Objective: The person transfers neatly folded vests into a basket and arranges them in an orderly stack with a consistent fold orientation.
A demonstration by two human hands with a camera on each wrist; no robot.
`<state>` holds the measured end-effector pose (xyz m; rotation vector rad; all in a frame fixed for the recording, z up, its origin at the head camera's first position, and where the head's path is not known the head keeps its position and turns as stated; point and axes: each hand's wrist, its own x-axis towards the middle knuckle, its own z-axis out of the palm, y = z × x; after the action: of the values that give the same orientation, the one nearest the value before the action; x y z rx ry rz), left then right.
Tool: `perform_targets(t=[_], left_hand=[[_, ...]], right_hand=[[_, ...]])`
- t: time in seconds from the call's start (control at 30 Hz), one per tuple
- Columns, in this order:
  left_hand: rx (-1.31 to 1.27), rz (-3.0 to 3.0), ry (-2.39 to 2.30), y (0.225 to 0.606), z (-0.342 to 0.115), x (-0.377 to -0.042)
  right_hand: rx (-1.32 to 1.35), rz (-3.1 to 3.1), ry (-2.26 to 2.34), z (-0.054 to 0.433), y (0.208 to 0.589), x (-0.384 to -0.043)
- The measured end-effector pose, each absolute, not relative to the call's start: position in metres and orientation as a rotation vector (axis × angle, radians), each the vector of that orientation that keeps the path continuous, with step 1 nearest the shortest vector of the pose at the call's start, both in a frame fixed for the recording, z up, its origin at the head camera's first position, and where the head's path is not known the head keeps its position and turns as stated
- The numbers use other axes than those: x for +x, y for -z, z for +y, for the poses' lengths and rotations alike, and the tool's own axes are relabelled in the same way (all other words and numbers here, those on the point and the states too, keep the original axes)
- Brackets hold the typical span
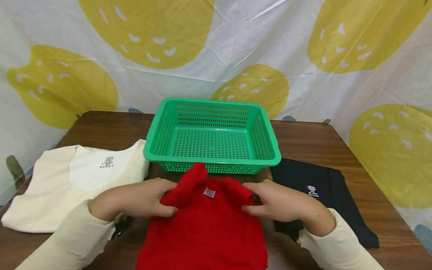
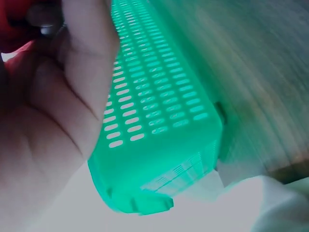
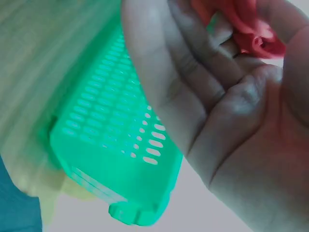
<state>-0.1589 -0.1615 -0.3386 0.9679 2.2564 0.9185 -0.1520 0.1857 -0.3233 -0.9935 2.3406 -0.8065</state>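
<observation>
A red top (image 1: 207, 228) with a pale label at its neck hangs between both hands in the head view, its upper edge overlapping the front of the green basket (image 1: 212, 161). My left hand (image 1: 148, 197) grips its left shoulder area, thumb on the near side. On the other side my right hand (image 1: 280, 200) pinches the right shoulder the same way. Folds of red cloth (image 3: 260, 43) show between the curled fingers in the right wrist view. The left wrist view has the basket's slotted side just beyond the palm.
Left of the basket lies a cream garment (image 1: 40, 187) with a white printed panel. A black garment (image 1: 324, 187) with a small white print is spread on the right. Both are on the dark wooden table (image 1: 300, 138), and a patterned curtain (image 1: 236, 37) hangs behind.
</observation>
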Motion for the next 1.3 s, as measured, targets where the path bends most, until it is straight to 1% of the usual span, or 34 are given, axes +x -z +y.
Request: perform_targets(t=[0.23, 0.43, 0.63, 0.77, 0.97, 1.17, 1.3], left_hand=[[0.979, 2.252, -1.024, 0.329, -0.166, -0.160], [0.946, 2.254, -1.121, 0.325, -0.173, -0.159], [0.879, 2.295, -1.186, 0.314, -0.176, -0.162], [0.831, 2.392, -1.191, 0.298, -0.176, -0.170], [0.751, 2.458, -1.291, 0.277, -0.169, -0.192], [0.684, 2.674, -1.207, 0.258, -0.164, -0.221], [0.582, 2.663, -1.279, 0.251, -0.161, -0.242]], right_hand=[[-0.982, 2.285, 0.949, 0.199, 0.312, -0.151], [-0.940, 2.267, 1.131, 0.202, 0.312, -0.150], [-0.944, 2.351, 1.208, 0.199, 0.302, -0.160], [-0.878, 2.400, 1.234, 0.198, 0.285, -0.172], [-0.792, 2.495, 1.245, 0.195, 0.260, -0.199], [-0.691, 2.561, 1.249, 0.190, 0.242, -0.230], [-0.641, 2.570, 1.296, 0.184, 0.237, -0.251]])
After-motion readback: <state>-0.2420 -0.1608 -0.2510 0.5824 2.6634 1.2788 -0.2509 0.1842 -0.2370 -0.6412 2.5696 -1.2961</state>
